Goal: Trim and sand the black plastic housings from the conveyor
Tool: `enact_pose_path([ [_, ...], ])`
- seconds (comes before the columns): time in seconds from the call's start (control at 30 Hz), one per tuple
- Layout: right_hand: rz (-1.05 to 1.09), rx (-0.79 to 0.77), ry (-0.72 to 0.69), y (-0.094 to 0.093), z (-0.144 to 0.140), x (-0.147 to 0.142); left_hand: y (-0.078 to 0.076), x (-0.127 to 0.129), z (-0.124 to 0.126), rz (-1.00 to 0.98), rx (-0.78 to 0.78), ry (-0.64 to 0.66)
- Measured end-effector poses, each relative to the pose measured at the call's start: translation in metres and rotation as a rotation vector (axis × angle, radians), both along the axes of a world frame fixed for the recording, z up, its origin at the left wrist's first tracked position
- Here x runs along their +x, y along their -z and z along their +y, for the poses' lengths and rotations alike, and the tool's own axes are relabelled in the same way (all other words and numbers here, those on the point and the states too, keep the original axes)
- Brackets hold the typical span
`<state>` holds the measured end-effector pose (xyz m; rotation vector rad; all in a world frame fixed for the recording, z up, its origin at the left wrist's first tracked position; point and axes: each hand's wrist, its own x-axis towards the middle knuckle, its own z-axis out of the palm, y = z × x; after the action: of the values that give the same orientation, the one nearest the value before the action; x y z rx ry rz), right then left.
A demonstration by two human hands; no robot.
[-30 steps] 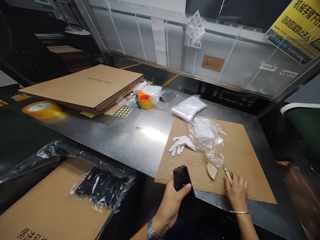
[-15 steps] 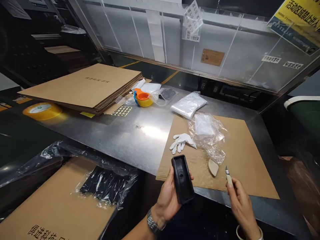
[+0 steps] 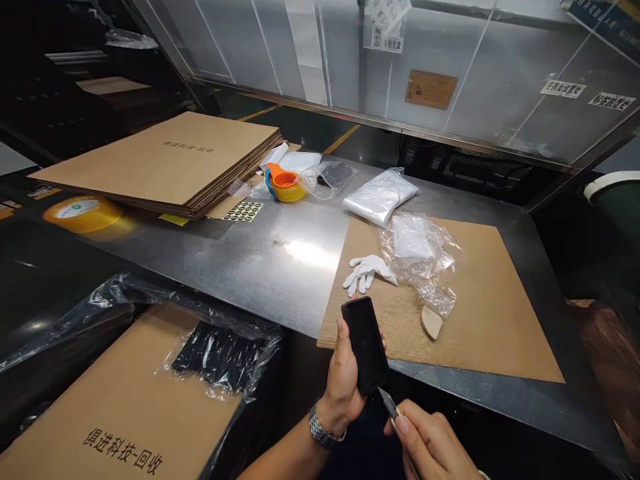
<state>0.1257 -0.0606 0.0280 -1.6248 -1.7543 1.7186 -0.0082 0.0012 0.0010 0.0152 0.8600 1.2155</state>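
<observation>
Right hand [image 3: 433, 443] grip moved, blade [image 3: 387, 402] now at black part [image 3: 366, 345]

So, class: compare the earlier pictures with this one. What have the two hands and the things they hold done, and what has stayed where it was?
The right hand lifted the small knife off the cardboard sheet and swung it left, so its tip now meets the lower end of the black part. The left hand kept its grip on that part and turned it. The white glove, plastic bag and beige wedge did not move.
</observation>
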Motion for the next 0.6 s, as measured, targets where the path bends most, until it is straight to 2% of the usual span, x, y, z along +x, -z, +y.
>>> enact_pose_path([
  [0.2, -0.003, -0.072, 0.076, -0.007, 0.001, -0.008, -0.003, 0.000, 0.000, 0.008, 0.008, -0.028],
  [0.4, 0.061, -0.096, -0.064, 0.006, 0.006, -0.007, -0.003, 0.000, -0.001, 0.034, 0.039, -0.031],
  [0.6, 0.052, -0.084, -0.087, 0.009, 0.006, -0.005, -0.003, 0.000, -0.002, 0.093, 0.018, -0.054],
])
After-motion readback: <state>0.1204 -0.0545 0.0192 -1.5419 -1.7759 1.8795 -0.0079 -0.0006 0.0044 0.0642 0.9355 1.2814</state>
